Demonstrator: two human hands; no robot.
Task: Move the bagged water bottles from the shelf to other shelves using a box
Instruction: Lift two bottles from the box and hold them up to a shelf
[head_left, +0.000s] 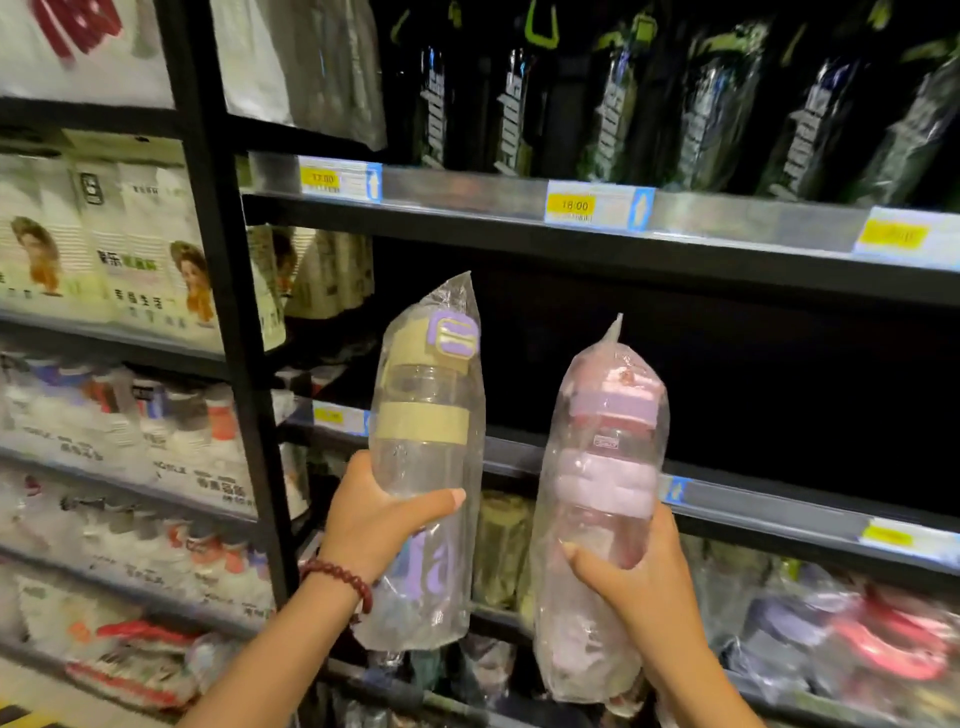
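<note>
Dark store shelf (727, 499) stands bare behind; left hand (374, 519) grips the yellow-banded bagged bottle (426, 441), right hand (639, 582) the pink bagged bottle (597, 493); no box visible.

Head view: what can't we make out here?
- Box: none in frame, so its place is unknown.
- Middle shelf interior: too dark to tell if bottles remain.
- Right price tag: blurred, unreadable.
- Left shelving goods: motion blur smears the labels.
- Pink bottle base: crumpled bag and right hand cover it.
- Yellow-banded bottle: left hand hides part of its lower body.
</note>
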